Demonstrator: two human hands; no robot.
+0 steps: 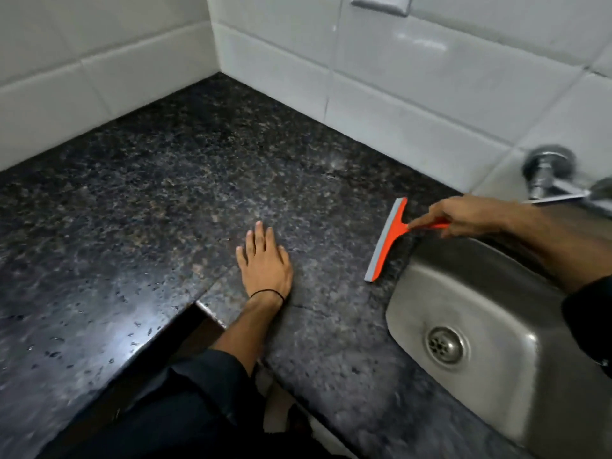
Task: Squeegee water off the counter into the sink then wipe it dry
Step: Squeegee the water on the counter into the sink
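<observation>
A dark speckled granite counter (185, 180) fills the corner, with water droplets on its front left part. An orange squeegee (387, 240) with a grey blade stands on the counter just left of the steel sink (490, 313). My right hand (463, 217) grips the squeegee's handle from the right, above the sink's back edge. My left hand (265, 260) lies flat on the counter, fingers spread, to the left of the blade and holding nothing.
White wall tiles (397, 77) rise behind and to the left of the counter. A chrome tap (549, 173) sticks out of the wall above the sink. The sink's drain (445, 344) sits in its basin. The counter has a notched front edge (205, 313) near my left forearm.
</observation>
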